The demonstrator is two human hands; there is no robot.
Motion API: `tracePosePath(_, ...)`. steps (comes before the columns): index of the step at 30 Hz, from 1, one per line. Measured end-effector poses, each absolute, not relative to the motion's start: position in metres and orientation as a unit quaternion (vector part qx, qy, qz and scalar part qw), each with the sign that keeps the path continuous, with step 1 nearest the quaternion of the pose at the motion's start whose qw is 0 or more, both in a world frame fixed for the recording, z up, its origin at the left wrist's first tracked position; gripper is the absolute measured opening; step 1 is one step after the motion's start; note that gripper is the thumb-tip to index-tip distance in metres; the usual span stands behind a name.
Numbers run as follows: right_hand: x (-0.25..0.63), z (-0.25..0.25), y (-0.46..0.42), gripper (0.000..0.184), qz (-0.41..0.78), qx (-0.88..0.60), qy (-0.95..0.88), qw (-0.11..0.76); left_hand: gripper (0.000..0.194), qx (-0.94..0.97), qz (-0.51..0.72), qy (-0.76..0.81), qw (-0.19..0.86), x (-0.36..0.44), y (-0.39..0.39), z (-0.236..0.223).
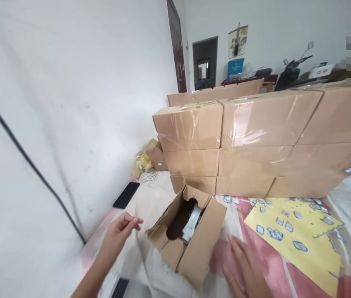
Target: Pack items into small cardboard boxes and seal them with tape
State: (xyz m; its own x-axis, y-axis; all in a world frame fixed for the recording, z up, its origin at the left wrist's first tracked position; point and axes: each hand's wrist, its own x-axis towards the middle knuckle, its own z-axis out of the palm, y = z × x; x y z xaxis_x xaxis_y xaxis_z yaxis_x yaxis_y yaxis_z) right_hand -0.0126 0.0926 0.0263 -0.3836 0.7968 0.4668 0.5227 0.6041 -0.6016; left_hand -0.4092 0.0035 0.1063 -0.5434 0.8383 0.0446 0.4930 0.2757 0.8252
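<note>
An open cardboard box point(194, 244) lies tilted on the covered table, its flaps spread and dark and silvery packets point(191, 221) showing inside. My left hand point(120, 234) hovers just left of the box, fingers loosely curled and apart, holding nothing. My right hand point(248, 267) lies flat on the pink cloth just right of the box, fingers stretched out, blurred by motion. Neither hand touches the box.
A wall of taped cardboard boxes point(250, 145) stands behind the open box. A yellow sheet point(302, 236) with several small stickers lies at right. A black phone point(126, 194) rests by the white wall. Another person's head shows at far right behind the boxes.
</note>
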Motion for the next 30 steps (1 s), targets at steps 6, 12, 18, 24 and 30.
tracePosePath(6,-0.072,0.086,0.118,0.069,0.191,-0.321,-0.807,0.458,0.052,0.454,0.592,0.65,0.142,-0.322,-0.027,0.088)
tracePosePath(12,-0.092,0.102,0.157,0.068,0.445,-0.296,-0.686,0.494,0.047,0.431,0.627,0.625,0.174,-0.304,0.0,0.074)
tracePosePath(18,-0.097,0.082,0.171,0.063,0.315,-0.317,-0.787,0.426,0.028,0.505,0.575,0.611,0.204,-0.304,-0.011,0.097)
tracePosePath(24,-0.116,0.081,0.172,0.037,0.286,-0.331,-0.812,0.386,0.036,0.512,0.519,0.671,0.134,-0.274,0.002,0.097)
tracePosePath(30,-0.097,0.082,0.147,0.027,0.2,-0.369,-0.807,0.415,0.022,0.589,0.436,0.68,0.001,-0.294,0.003,0.097)
